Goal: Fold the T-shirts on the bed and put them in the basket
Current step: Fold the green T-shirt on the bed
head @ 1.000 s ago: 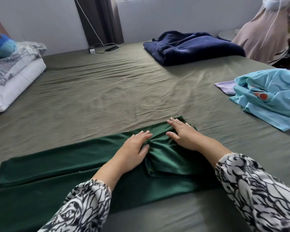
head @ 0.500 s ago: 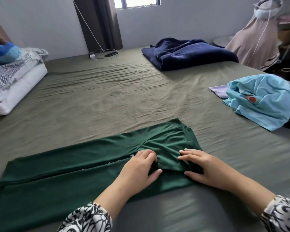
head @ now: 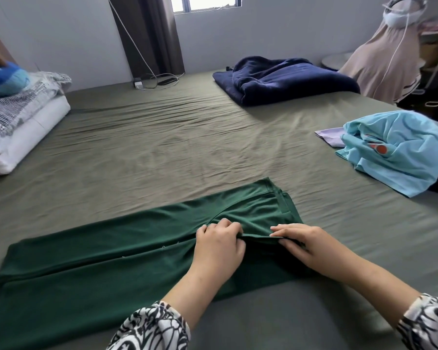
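Two hands work one fold: on the bed (head: 187,147) the green shirt (head: 99,253) lies flat, left hand (head: 219,248) and right hand (head: 306,246) pinching its folded edge. Uneven pulling could skew the fold; loose fingers could drop it.

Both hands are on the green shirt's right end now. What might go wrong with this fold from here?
1. The left hand and right hand pinch only one edge of the green shirt; the grip looks shallow, so the fabric may slip.
2. The long left part lies unheld and could drag or bunch on the wrinkled sheet.
3. No basket is in view, so the drop-off can't be checked.
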